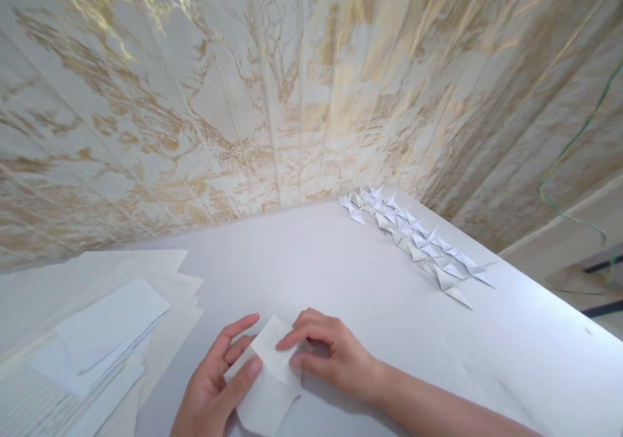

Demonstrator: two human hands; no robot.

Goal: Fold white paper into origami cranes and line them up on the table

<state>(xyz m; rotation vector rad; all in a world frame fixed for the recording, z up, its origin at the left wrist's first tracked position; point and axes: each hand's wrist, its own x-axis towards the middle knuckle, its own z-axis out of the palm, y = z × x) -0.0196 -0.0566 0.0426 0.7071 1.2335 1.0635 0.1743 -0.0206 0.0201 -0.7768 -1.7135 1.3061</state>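
Note:
A small sheet of white paper [265, 401], partly folded with creases across it, is held between my two hands just above the table. My left hand [217, 375] grips its left side, thumb on top, with the index finger stretched out past the edge. On the upper right of the sheet, my right hand [333, 352] presses with its index finger and pinches the edge with the thumb. The underside of the paper and some of the fingertips are hidden.
Several folded white paper cranes [413, 236] stand in rows along the table's [272, 262] right side. At the left lie stacked sheets of paper [117, 323], some with printed lines. A gold-patterned wall [233, 99] rises behind; a thin green cord [569, 145] hangs at the right.

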